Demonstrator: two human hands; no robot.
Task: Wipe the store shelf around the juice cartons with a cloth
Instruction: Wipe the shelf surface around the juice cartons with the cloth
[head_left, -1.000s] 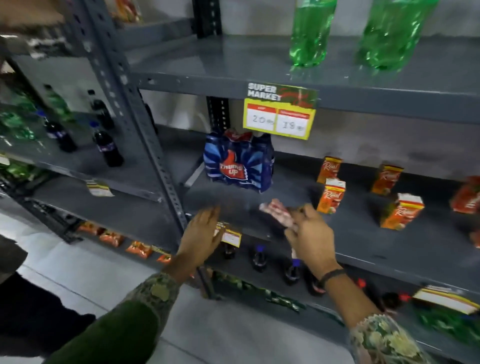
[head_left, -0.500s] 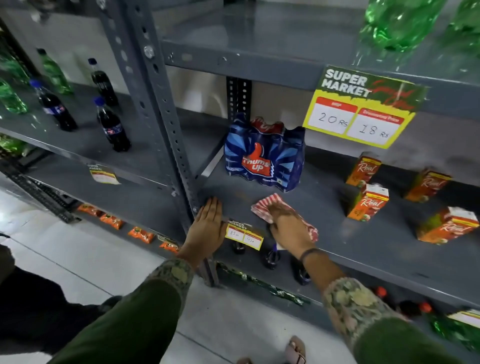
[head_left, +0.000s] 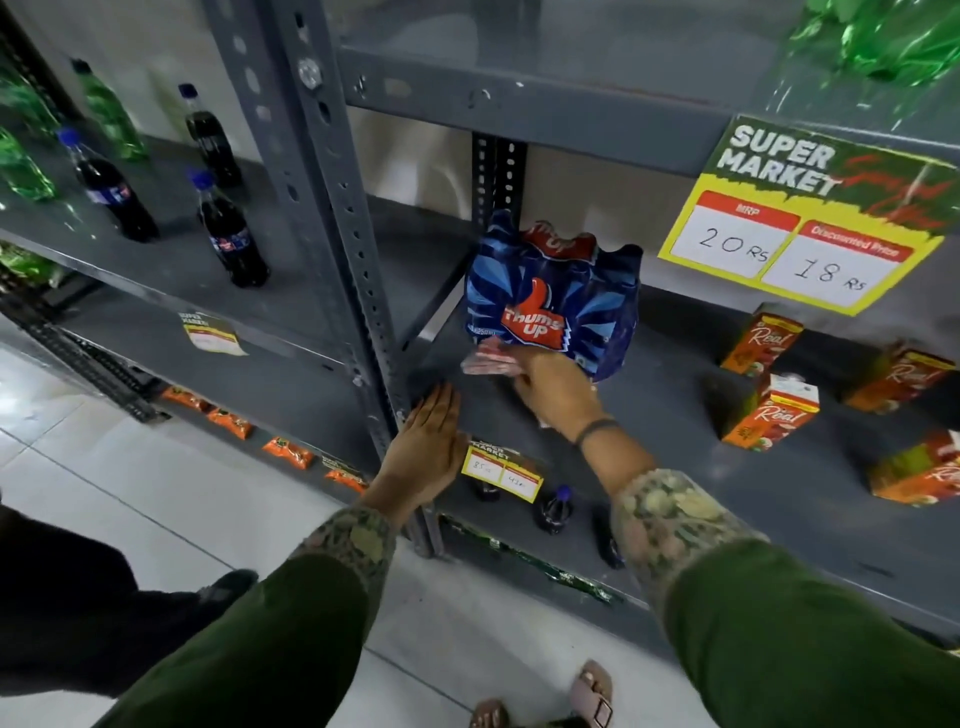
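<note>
My right hand (head_left: 556, 389) presses a red-and-white striped cloth (head_left: 488, 359) flat on the grey shelf (head_left: 675, 467), right against the foot of the blue Thums Up multipack (head_left: 553, 301). My left hand (head_left: 431, 447) lies flat, fingers together, on the shelf's front edge beside the upright post (head_left: 337, 218). Several orange Real juice cartons (head_left: 771, 413) stand and lie further right on the same shelf, apart from the cloth.
A price sign (head_left: 810, 213) hangs from the shelf above. A small yellow price tag (head_left: 501, 470) sits on the front edge. Dark cola bottles (head_left: 231, 234) and green bottles stand on the left bay. Lower shelves hold more bottles and orange packets.
My right hand has slid the cloth back and to the left, from the shelf's front up to the multipack. The view has moved closer. My left hand stays on the edge.
</note>
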